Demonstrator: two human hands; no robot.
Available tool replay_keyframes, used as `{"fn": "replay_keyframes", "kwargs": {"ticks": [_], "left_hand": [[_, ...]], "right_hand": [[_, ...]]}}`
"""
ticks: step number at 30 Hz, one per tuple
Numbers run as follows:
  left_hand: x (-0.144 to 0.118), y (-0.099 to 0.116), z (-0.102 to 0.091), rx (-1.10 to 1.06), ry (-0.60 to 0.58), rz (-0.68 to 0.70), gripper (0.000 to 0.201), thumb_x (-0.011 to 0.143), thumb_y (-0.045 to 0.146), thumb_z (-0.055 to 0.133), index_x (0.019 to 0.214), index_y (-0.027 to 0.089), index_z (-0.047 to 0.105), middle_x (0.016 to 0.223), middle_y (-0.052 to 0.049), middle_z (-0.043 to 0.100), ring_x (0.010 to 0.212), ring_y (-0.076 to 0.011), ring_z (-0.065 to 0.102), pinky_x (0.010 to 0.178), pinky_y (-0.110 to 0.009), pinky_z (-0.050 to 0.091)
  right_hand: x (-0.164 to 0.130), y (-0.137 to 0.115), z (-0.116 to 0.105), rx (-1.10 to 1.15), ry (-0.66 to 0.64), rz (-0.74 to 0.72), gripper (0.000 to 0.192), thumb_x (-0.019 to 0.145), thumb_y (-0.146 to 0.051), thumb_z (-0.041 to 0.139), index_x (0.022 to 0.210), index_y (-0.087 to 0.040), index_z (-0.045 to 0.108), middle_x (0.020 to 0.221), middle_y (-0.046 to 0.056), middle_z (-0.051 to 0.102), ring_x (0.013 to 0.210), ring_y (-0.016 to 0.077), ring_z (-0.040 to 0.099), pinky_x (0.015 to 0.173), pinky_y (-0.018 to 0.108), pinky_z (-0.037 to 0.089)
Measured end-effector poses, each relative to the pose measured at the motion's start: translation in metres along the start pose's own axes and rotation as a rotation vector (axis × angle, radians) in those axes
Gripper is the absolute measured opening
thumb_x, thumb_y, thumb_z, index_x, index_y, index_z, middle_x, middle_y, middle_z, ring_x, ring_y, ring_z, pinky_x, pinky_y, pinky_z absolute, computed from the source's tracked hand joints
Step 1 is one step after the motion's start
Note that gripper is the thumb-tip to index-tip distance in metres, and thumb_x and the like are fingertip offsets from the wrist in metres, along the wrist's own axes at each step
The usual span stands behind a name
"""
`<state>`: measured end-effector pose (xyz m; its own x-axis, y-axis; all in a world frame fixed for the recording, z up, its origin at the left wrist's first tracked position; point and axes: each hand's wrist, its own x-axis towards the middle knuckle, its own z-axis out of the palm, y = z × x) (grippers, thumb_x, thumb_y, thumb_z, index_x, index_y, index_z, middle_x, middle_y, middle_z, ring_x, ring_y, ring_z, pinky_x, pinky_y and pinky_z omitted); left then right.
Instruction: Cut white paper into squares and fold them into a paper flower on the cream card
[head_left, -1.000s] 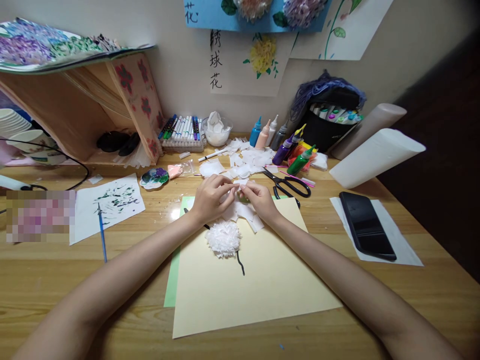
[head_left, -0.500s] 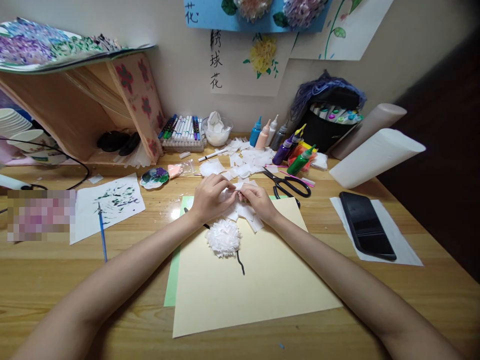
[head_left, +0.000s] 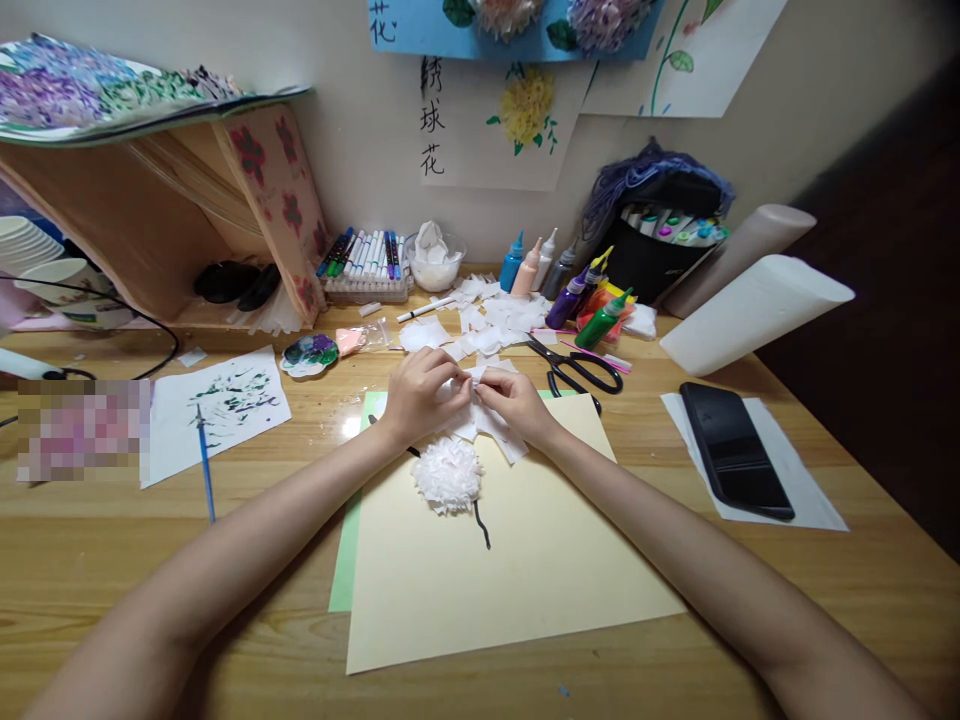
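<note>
Over the far edge of a cream paper sheet [head_left: 517, 570], my left hand [head_left: 424, 395] and my right hand [head_left: 514, 397] meet fingertip to fingertip. Both are pinched on a small piece of white tissue paper [head_left: 474, 376], mostly hidden by the fingers. More white tissue pieces [head_left: 499, 432] lie beneath my hands. Just nearer to me a fluffy white paper flower [head_left: 448, 476] rests on the cream sheet, with a black drawn stem line [head_left: 482, 527] beside it. A green sheet [head_left: 342, 570] shows under the cream one.
Black scissors [head_left: 581, 370] lie right of my hands. Behind are scattered tissue squares [head_left: 495, 318], paint bottles [head_left: 511, 262], a marker box [head_left: 366, 268] and a glass bowl [head_left: 435, 262]. A phone [head_left: 735, 450] is at right; a paintbrush [head_left: 205, 465] on painted paper at left.
My right fingertips have shifted slightly to the left and up against the left ones, still pinching the tissue. The flower and sheets stay in place.
</note>
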<state>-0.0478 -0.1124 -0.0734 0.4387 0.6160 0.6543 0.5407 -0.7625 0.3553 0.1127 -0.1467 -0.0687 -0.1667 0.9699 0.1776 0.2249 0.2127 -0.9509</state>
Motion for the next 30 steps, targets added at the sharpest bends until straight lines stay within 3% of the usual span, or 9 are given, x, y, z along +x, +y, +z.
{"fn": "replay_keyframes", "kwargs": {"ticks": [9,30], "left_hand": [[0.0008,0.0003,0.0001,-0.035,0.018,-0.021,0.009,0.077,0.023,0.056,0.070,0.019,0.060,0.072,-0.002,0.060,0.072,-0.0155,0.052,0.066,-0.029,0.040],[0.0011,0.0006,-0.0004,-0.028,0.033,-0.018,0.010,0.077,0.023,0.056,0.069,0.017,0.059,0.071,-0.002,0.060,0.072,-0.0145,0.052,0.066,-0.027,0.041]], "right_hand": [[0.0003,0.0009,-0.0005,-0.005,-0.001,-0.018,0.026,0.077,-0.026,0.046,0.053,-0.018,0.045,0.055,-0.002,0.042,0.057,0.0120,0.041,0.057,0.025,0.032],[-0.0002,0.0004,-0.0002,0.011,-0.015,-0.027,0.021,0.075,-0.023,0.049,0.055,-0.016,0.047,0.057,-0.003,0.041,0.058,0.0106,0.039,0.055,0.024,0.029]]}}
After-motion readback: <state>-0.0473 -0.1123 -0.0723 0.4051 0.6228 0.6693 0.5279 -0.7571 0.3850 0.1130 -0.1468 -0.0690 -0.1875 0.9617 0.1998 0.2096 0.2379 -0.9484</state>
